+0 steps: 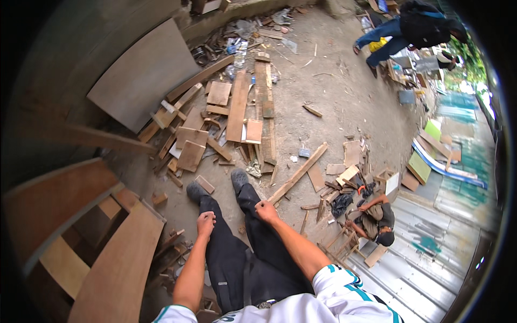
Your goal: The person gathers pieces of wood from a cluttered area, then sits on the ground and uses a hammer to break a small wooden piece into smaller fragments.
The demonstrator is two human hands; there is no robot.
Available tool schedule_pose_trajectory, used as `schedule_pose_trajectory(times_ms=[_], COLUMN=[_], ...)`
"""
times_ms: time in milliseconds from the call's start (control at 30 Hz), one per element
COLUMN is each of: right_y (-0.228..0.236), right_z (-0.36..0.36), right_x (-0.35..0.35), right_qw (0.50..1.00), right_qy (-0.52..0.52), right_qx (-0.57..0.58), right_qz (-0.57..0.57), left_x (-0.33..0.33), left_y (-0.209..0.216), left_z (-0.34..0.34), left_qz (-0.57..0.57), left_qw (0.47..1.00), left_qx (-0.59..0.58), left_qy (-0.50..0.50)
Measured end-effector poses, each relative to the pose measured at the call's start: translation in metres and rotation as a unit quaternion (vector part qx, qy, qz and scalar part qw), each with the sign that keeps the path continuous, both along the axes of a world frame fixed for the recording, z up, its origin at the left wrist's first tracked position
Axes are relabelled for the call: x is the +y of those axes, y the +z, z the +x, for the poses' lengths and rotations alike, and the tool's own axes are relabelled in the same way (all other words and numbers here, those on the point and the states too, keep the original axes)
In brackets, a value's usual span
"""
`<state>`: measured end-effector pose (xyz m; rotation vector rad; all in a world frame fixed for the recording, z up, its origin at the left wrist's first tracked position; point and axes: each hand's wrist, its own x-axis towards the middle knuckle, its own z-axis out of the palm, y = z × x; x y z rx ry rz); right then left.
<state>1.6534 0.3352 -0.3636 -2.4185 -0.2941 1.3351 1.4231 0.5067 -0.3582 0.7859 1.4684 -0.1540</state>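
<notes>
My left hand (205, 224) is closed in a loose fist over my left trouser leg (222, 264), with nothing showing in it. Curled shut as well, my right hand (266, 211) hangs over my right knee, and no object shows in its fingers. Just beyond it is the lower end of a long wooden plank (299, 171) lying on the ground; I cannot tell whether they touch. Grey clogs (239, 180) are on my feet, and a small wooden block (204, 184) lies between them.
Scrap boards (192, 156) and a long board (237, 107) pile up ahead. A large panel (145, 75) leans on the wall; wooden furniture (116, 264) stands at my left. One person (371, 218) crouches among wood pieces at right. Another person (414, 32) stands far right beside corrugated metal sheets (425, 242).
</notes>
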Motion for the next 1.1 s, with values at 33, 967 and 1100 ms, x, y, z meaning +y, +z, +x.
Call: schedule_pose_trajectory(times_ms=[33, 967, 1100], right_y=[-0.011, -0.421, -0.437], right_z=[-0.002, 0.101, 0.109], right_x=[0.006, 0.115, 0.145], right_qw=[1.000, 0.957, 0.961], right_qy=[-0.007, 0.277, 0.262], right_qx=[-0.010, 0.002, -0.027], right_qz=[-0.022, -0.085, -0.082], left_x=[0.008, 0.201, 0.154], left_y=[-0.021, -0.453, -0.427], left_z=[0.005, 0.073, 0.060], left_qz=[0.023, 0.363, 0.331], left_qw=[0.998, 0.816, 0.875], left_qx=[-0.034, 0.244, 0.093], left_qy=[-0.049, -0.379, -0.340])
